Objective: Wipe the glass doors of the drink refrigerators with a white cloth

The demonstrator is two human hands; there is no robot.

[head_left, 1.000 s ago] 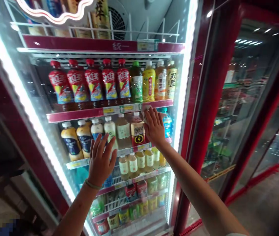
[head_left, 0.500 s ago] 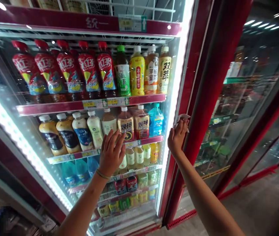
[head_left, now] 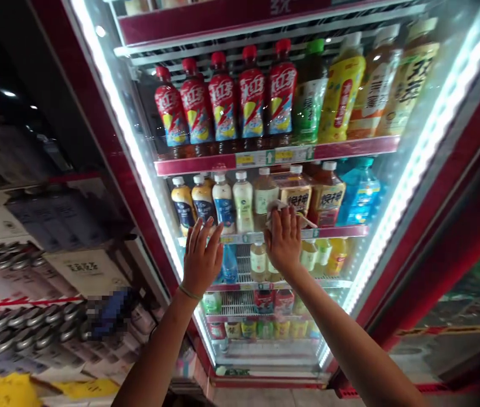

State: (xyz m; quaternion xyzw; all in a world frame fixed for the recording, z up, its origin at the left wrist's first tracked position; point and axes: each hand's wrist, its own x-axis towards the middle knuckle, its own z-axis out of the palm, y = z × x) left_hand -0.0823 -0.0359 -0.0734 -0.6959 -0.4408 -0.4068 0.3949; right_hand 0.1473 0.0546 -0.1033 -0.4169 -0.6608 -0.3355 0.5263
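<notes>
My left hand (head_left: 203, 254) lies flat with its fingers spread, seemingly against the glass front of a lit drinks fridge (head_left: 274, 165). A thin band circles its wrist. Under the fingers of my right hand (head_left: 284, 237) is a pale, crumpled cloth (head_left: 276, 207), pressed toward the glass and partly hidden. Behind this hand stand a bottle with a pale label (head_left: 265, 192) and brown drink bottles (head_left: 328, 195). White-capped bottles (head_left: 223, 200) are just above my left hand.
Red-capped tea bottles (head_left: 224, 102) line a higher shelf, with a blue bottle (head_left: 359, 192) at the right below. Bright light strips (head_left: 426, 152) run along the fridge sides. At left, packed cans (head_left: 28, 333) and cartons are stacked. A red door frame (head_left: 426, 271) stands at right.
The view has swung left, bringing the stacked cans in. My right hand has moved left with the cloth, from the red frame to the glass front. My left hand stays spread.
</notes>
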